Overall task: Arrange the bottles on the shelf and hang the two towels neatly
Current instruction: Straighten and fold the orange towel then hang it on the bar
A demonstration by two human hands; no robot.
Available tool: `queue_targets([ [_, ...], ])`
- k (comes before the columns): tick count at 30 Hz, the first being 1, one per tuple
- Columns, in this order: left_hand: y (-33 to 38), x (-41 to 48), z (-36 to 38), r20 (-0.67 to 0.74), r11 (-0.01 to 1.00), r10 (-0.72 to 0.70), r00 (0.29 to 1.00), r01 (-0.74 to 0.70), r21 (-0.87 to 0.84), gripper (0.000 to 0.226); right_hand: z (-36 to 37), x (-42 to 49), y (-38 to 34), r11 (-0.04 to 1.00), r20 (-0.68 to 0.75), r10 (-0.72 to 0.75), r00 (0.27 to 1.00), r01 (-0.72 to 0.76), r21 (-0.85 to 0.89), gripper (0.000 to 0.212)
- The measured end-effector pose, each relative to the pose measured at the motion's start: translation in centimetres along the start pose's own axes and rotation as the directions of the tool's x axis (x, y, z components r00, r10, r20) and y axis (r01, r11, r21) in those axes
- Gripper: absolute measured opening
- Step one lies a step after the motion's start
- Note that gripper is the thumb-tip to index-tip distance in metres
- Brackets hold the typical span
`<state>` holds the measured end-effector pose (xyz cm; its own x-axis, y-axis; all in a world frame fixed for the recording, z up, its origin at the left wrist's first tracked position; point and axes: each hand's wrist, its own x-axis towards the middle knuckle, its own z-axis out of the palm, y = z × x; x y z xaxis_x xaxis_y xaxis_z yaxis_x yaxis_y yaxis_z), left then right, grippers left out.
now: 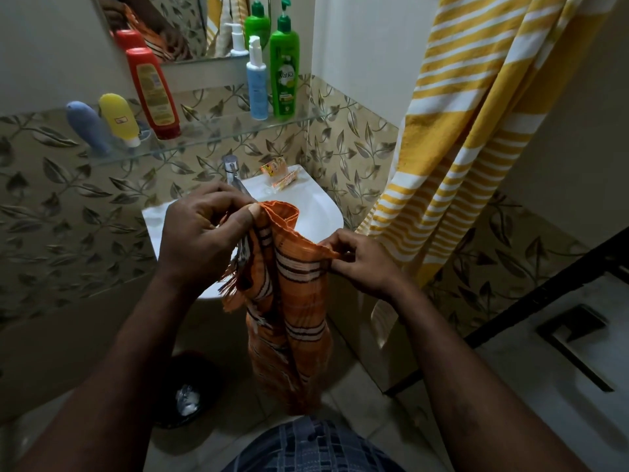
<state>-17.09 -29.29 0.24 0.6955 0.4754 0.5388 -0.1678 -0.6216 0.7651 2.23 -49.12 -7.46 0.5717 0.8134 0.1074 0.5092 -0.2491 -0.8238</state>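
Note:
An orange striped towel [292,301] hangs down in front of the sink, held at its top edge by both hands. My left hand [200,236] pinches one upper corner, and my right hand [360,260] pinches the other edge. A yellow and white striped towel [476,131] hangs at the right wall. On the glass shelf [218,137] stand a blue bottle [86,126], a yellow bottle [119,119], a red bottle [153,93], a light blue pump bottle [257,83] and a green pump bottle [284,66].
A white sink [306,206] with a chrome tap [233,172] sits below the shelf, with orange packets [279,173] on its back rim. A mirror [190,25] hangs above. A dark waste bin [187,390] stands on the floor at lower left.

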Motion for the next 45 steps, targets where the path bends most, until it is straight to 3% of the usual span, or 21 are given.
queue_targets([
  [6, -1.3, -0.4, -0.9, -0.124, 0.990, -0.085, 0.989, 0.098, 0.101, 0.012, -1.6, -2.2, 1.4, 0.963, -0.225, 0.085, 0.971, -0.023, 0.267, 0.026],
  [10, -1.6, -1.0, -0.6, -0.121, 0.968, -0.081, 0.989, 0.107, 0.226, 0.019, -2.6, -2.8, 1.1, 0.898, -0.319, 0.137, 0.938, 0.019, 0.439, 0.028],
  [17, -1.7, -0.8, -0.7, -0.106, 0.940, -0.032, 0.994, 0.066, 0.335, 0.023, -3.7, -3.0, 0.6, 0.875, -0.451, 0.136, 0.882, 0.106, 0.472, 0.034],
  [24, -1.8, -1.1, -0.4, -0.106, 0.923, -0.030, 0.994, 0.069, 0.379, 0.028, -4.0, -3.0, 0.2, 0.945, -0.533, -0.009, 0.846, 0.182, 0.273, 0.037],
  [27, -1.7, -0.9, -0.6, -0.108, 0.923, -0.026, 0.994, 0.065, 0.379, 0.026, -4.5, -3.1, 0.4, 0.975, -0.518, -0.054, 0.854, 0.157, 0.157, 0.032],
  [30, -1.8, -0.7, -0.7, -0.112, 0.925, -0.026, 0.993, 0.067, 0.375, 0.022, -4.7, -3.2, 0.6, 0.990, -0.501, -0.042, 0.864, 0.103, 0.096, 0.013],
  [37, -1.9, -0.2, -0.8, -0.103, 0.893, -0.014, 0.995, 0.058, 0.446, 0.012, -5.7, -3.8, 0.2, 0.959, -0.427, -0.205, 0.881, 0.092, -0.270, 0.014],
  [45, -2.0, -0.3, -0.6, -0.092, 0.874, -0.030, 0.995, 0.071, 0.481, 0.009, -6.1, -3.9, -0.2, 0.937, -0.398, -0.252, 0.882, 0.121, -0.327, 0.013],
])
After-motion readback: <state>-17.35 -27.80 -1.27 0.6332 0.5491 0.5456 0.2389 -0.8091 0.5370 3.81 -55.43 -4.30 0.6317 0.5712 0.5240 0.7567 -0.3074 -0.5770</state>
